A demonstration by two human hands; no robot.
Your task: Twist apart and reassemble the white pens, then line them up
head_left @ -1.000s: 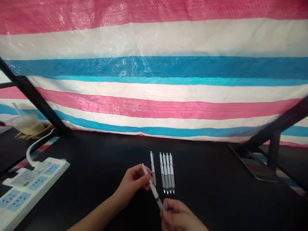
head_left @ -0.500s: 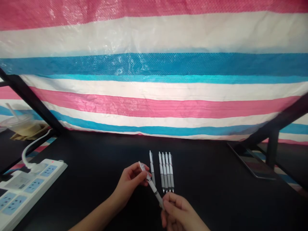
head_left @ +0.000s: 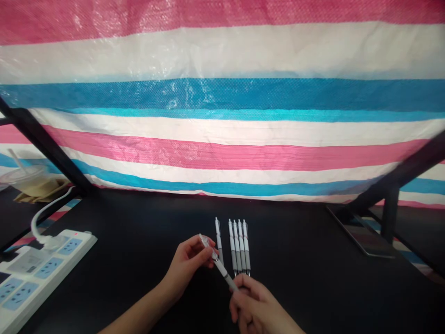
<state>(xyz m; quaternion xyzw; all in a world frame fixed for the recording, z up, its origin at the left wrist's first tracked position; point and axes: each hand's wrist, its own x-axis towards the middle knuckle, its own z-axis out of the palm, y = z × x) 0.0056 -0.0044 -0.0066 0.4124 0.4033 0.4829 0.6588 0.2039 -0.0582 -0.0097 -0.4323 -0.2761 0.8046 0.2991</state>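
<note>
My left hand (head_left: 189,262) pinches the upper end of a white and grey pen (head_left: 218,265), which slants down to the right. My right hand (head_left: 255,308) is closed round the pen's lower end, near the tip. Both hands hover just above the black table (head_left: 139,241). Just behind them, a single pen (head_left: 218,237) lies flat on its own. To its right lies a tight row of several matching pens (head_left: 238,248), side by side with their tips toward me.
A white power strip (head_left: 38,269) with a plugged cable lies at the left. A plastic drink cup (head_left: 24,178) stands far left. A dark phone (head_left: 361,232) lies at the right by black frame bars. A striped tarp (head_left: 222,116) hangs behind.
My right hand has slid up along the held pen toward my left hand. The pens on the table have not moved.
</note>
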